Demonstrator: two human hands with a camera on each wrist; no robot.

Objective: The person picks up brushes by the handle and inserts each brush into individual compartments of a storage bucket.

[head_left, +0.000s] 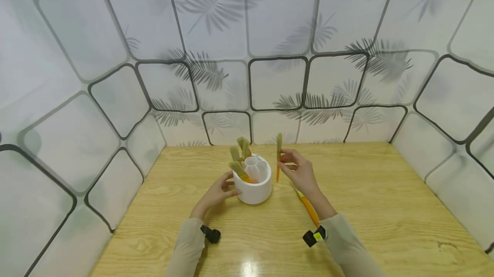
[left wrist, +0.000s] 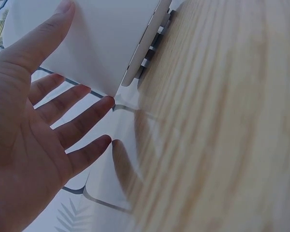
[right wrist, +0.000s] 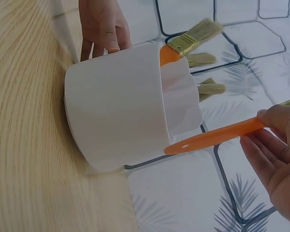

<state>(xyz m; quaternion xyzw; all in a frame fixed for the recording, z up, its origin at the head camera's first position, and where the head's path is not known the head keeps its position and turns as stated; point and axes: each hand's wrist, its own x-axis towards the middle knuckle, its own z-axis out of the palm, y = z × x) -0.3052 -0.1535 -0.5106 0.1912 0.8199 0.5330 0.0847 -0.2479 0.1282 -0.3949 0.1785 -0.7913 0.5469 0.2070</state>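
A white round holder (head_left: 254,185) stands on the wooden table (head_left: 378,208), with several orange-handled brushes (head_left: 240,157) standing bristles-up in its compartments. My left hand (head_left: 221,189) rests against the holder's left wall with straight, spread fingers (left wrist: 82,123); its thumb lies on the white holder (left wrist: 101,38). My right hand (head_left: 295,167) pinches an orange-handled brush (head_left: 278,157) upright, just right of the holder and apart from it. In the right wrist view that brush's handle (right wrist: 212,137) hangs beside the holder (right wrist: 116,111), which is steadied by the left hand (right wrist: 101,24).
Another orange-handled brush (head_left: 307,207) lies flat on the table beside my right forearm. Walls with a tile and leaf pattern (head_left: 278,84) close the table in at the back and on both sides. The table's front edge is out of view.
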